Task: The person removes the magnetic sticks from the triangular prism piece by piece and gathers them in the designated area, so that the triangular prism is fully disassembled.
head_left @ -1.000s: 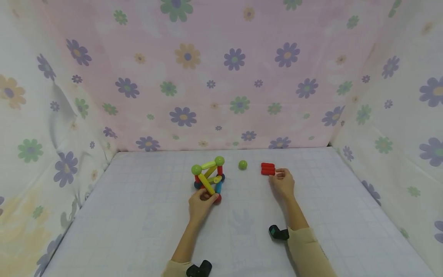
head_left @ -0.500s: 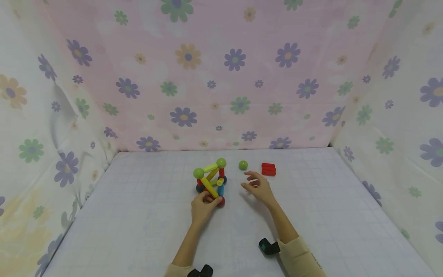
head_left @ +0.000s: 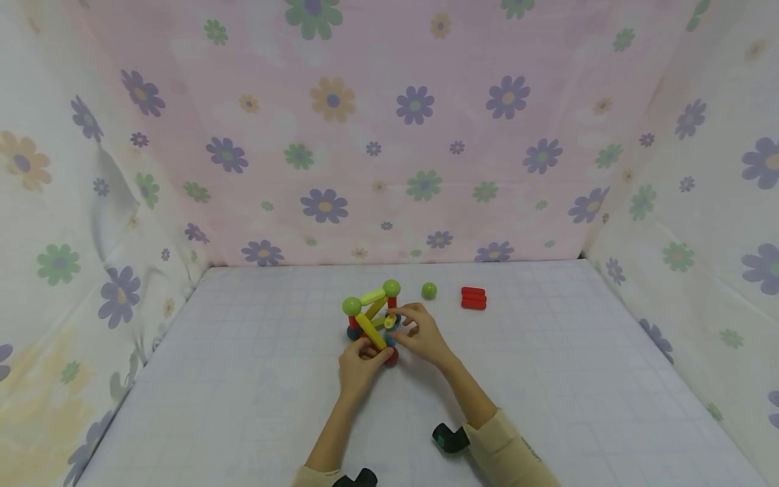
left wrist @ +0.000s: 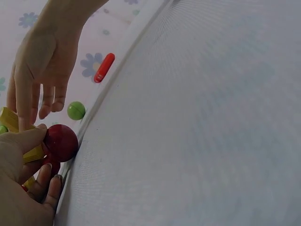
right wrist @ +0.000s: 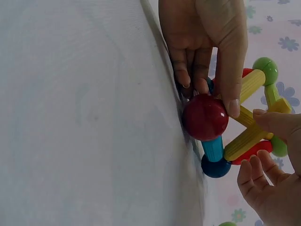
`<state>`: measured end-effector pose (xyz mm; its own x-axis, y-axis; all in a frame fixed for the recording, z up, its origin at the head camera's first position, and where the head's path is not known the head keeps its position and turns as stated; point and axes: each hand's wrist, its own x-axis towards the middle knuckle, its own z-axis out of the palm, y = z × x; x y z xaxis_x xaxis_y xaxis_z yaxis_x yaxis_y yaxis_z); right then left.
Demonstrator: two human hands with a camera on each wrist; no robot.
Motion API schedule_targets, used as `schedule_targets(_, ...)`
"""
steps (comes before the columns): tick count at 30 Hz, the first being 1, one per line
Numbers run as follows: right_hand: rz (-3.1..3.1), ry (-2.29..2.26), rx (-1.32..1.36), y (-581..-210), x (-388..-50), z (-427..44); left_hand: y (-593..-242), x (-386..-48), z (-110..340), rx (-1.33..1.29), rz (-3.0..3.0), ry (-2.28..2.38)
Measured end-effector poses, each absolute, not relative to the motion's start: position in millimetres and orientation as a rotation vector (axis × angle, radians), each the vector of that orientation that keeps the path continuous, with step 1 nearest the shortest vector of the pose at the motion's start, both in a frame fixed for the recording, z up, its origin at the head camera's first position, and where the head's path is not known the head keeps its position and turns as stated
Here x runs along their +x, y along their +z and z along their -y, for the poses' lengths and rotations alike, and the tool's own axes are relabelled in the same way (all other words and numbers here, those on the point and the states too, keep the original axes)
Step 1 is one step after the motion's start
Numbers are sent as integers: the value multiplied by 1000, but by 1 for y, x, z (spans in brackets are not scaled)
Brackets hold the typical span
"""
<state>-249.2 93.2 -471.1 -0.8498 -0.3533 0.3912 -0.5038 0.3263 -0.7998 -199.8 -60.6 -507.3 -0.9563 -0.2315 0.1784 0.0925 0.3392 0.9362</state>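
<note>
A toy frame of sticks and balls [head_left: 370,330] stands mid-table, with yellow, red and blue sticks and green, dark blue and red balls. At its near corner my left hand [head_left: 358,370] grips the frame, thumb against the red ball [right wrist: 205,117] and the end of a yellow stick. My right hand [head_left: 424,336] is at the frame's right side. Its thumb and index finger lie apart about the free end of another yellow stick [right wrist: 254,134]; whether both touch it is unclear. Its other fingers are loosely bent. Part of the blue stick [right wrist: 213,149] is hidden in the head view.
A loose green ball [head_left: 429,291] rests behind my right hand. Farther right, red sticks [head_left: 473,298] lie side by side. Flowered cloth walls [head_left: 389,203] rise behind and at both sides of the white table [head_left: 255,379].
My right hand has come left from beside the red sticks to the frame, with no stick visible in it. The frame, held by my left hand, has shifted slightly nearer and to the right.
</note>
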Motion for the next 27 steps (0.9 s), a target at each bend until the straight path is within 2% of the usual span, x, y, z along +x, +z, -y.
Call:
schedule_targets(14,2323,1395,763,-474,-252,-94,-509,-200,52,146,2323,-1561)
schedule_targets(22,2406,1466,582,-476,-251,-119,-508,-200,53,138,2277,-1519)
schedule_targets(27,2469,1515,471,-478,-249,-130,-506,-203,64,254,2165,-1554)
